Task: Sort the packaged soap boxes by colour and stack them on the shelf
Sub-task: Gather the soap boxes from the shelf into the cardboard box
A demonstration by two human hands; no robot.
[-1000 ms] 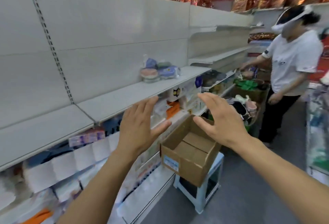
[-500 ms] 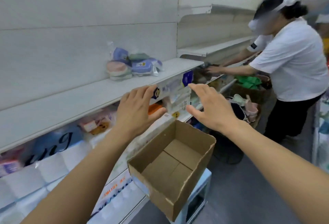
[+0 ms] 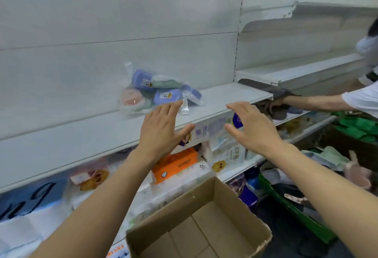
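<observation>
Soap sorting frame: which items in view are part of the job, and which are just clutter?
Job:
- pile of plastic-wrapped blue, green and pink soap boxes
- white metal shelf that the pile lies on
- left hand and right hand, both open, holding nothing

Lying about:
- open brown cardboard box
- orange tissue pack
- green crate

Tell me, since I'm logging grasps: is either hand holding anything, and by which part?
Nothing is held. The left hand and right hand are open, empty, near the shelf.
</observation>
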